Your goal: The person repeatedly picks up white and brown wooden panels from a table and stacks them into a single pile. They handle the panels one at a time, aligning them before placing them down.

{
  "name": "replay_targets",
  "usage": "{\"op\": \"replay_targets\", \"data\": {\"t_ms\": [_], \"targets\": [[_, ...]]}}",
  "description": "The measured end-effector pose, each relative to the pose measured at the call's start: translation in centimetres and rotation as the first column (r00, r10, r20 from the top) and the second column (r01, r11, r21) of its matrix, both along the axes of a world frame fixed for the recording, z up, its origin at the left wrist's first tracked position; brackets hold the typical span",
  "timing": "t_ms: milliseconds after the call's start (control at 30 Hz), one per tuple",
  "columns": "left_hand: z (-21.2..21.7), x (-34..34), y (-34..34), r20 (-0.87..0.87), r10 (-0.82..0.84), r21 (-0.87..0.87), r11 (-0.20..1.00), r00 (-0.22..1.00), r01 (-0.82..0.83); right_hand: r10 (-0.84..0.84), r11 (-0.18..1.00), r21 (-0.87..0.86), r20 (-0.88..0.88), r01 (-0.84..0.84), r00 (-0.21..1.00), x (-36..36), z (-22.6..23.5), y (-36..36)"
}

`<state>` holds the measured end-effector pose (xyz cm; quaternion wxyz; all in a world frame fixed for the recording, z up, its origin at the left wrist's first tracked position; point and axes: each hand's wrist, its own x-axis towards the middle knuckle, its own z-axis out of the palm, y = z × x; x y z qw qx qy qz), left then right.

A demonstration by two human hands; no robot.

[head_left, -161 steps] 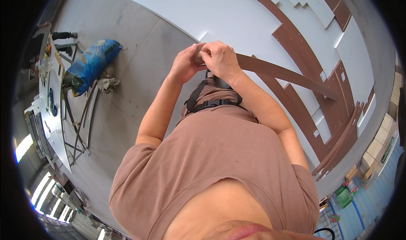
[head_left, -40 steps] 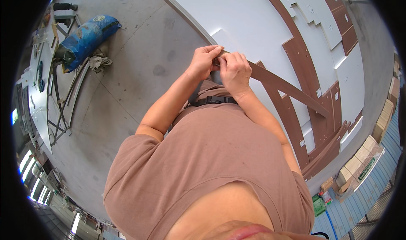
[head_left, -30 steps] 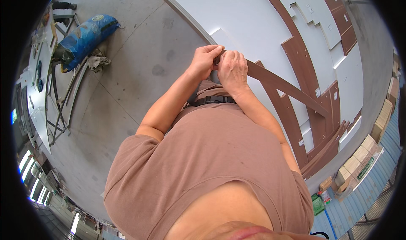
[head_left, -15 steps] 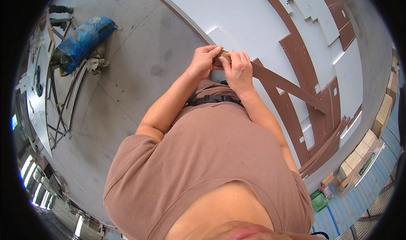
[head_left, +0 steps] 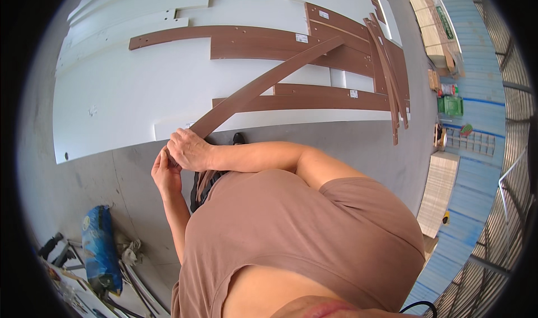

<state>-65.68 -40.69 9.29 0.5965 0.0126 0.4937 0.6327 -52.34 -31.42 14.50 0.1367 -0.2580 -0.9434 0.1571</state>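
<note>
A person's left hand (head_left: pixel 167 175) and right hand (head_left: pixel 192 151) work close together, the fingers of each pinching the near end of a brown strip (head_left: pixel 263 88), which slants across a white panel (head_left: pixel 129 93) and over brown boards (head_left: pixel 255 44). A blue sack (head_left: pixel 100 245) sits lower left.

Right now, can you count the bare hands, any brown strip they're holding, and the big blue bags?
Bare hands, left hand and right hand: 2
Held brown strip: 1
Big blue bag: 1
Total: 4
</note>
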Motion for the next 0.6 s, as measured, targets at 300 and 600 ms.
{"op": "replay_targets", "data": {"t_ms": [300, 600], "targets": [[-1.2, -0.4, 0.4, -0.034, -0.021, -0.054, 0.998, 0.999, 0.019, -0.002, 0.996, -0.089, 0.04, 0.006, 0.999, -0.1, -1.5, 0.4], [0.9, 1.0, 1.3, -0.105, 0.031, -0.193, 0.98, 0.994, -0.051, 0.002, 0.972, -0.233, -0.108, -0.028, 0.994, 0.3, -2.3, 1.5]]}}
